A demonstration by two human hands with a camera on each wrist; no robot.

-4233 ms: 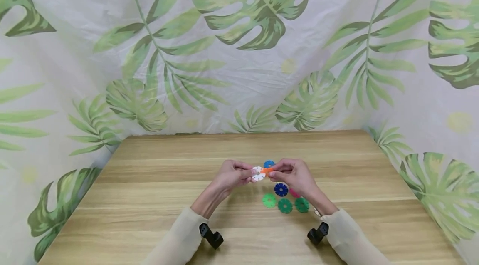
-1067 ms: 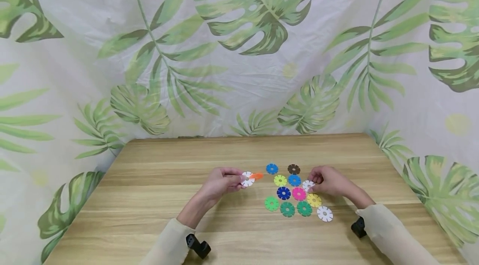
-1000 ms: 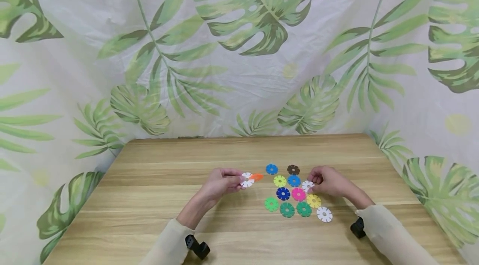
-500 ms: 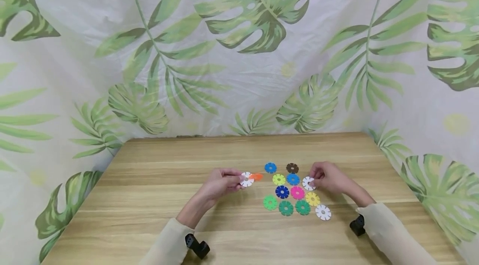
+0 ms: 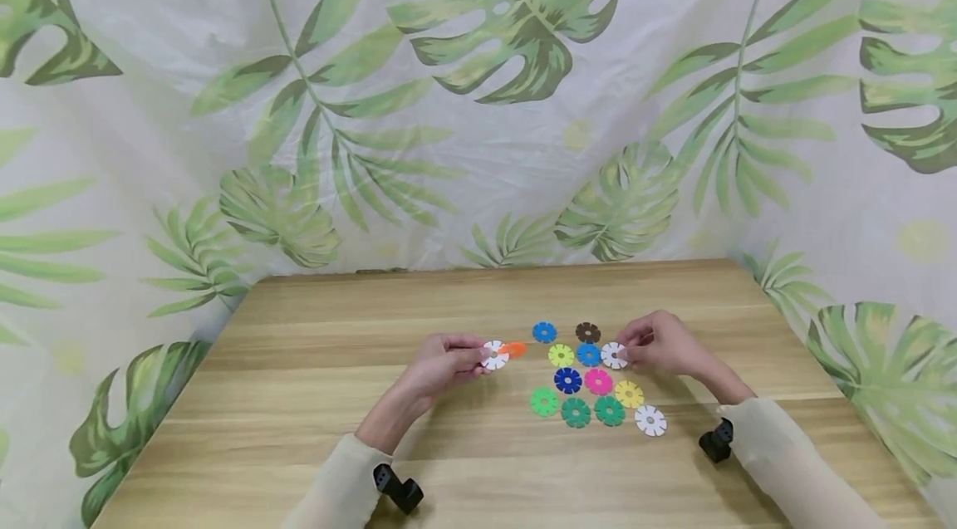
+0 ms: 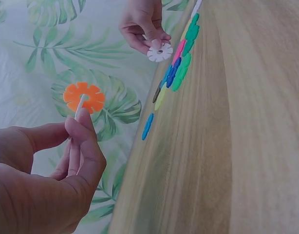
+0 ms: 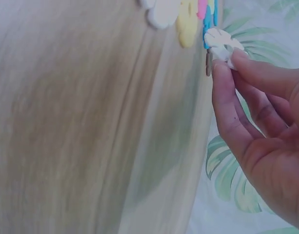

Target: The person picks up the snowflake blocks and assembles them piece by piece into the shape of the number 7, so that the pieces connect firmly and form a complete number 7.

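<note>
My left hand (image 5: pixel 449 364) pinches a white notched disc (image 5: pixel 493 355) between thumb and fingers. Slotted into that disc, crosswise, is an orange notched disc (image 5: pixel 514 350); the left wrist view shows the orange disc (image 6: pixel 84 97) face-on and the white one edge-on. On the right, my right hand (image 5: pixel 664 344) pinches a second white notched disc (image 5: pixel 614 355) by its edge, raised off the table as the right wrist view shows this white disc (image 7: pixel 222 43) at the fingertips. The two hands are apart, with loose discs lying between and in front of them.
On the wooden table (image 5: pixel 299 413) lie several loose notched discs: blue (image 5: pixel 544 333), brown (image 5: pixel 587 333), yellow-green (image 5: pixel 561 355), dark blue (image 5: pixel 567 380), pink (image 5: pixel 598 382), yellow (image 5: pixel 629 394), greens (image 5: pixel 576 412) and white (image 5: pixel 650 420). A leaf-patterned cloth (image 5: pixel 478 139) hangs behind.
Earlier both hands were together at the joined white and orange discs. The right hand then moved right to another white disc and has now lifted it; the left hand keeps its hold.
</note>
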